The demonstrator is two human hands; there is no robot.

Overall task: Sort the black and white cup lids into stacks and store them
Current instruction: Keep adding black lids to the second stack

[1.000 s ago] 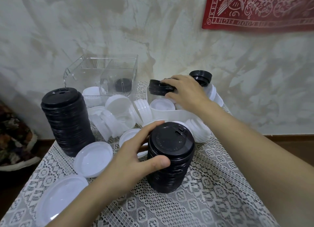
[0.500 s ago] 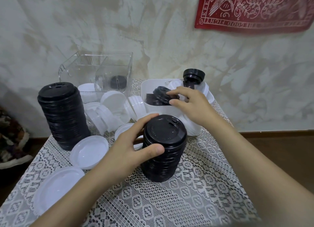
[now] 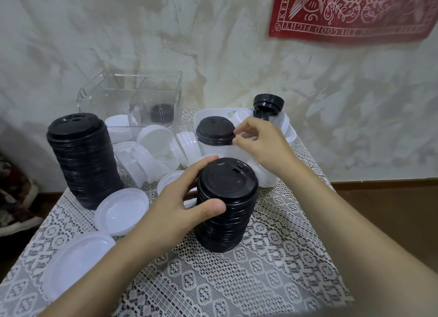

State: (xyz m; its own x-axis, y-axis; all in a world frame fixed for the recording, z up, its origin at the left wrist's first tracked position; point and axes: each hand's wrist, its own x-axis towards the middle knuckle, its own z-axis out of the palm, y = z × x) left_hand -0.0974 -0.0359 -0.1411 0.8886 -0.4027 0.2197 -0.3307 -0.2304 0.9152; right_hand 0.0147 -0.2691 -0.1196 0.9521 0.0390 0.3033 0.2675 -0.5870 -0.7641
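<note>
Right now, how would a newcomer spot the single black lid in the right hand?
Find the clear box by the wall, then the white tray to its right. The black lid shows against that tray, its rim pinched by fingers of the right hand. Unlike the black stacks, it is one lone lid, held up.

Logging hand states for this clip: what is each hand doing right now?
The left hand grips the near black lid stack near its top.
The right hand pinches a single black lid by its rim.

Two hands (image 3: 170,210), two tall black stacks (image 3: 83,160), one clear bin (image 3: 106,98)
</note>
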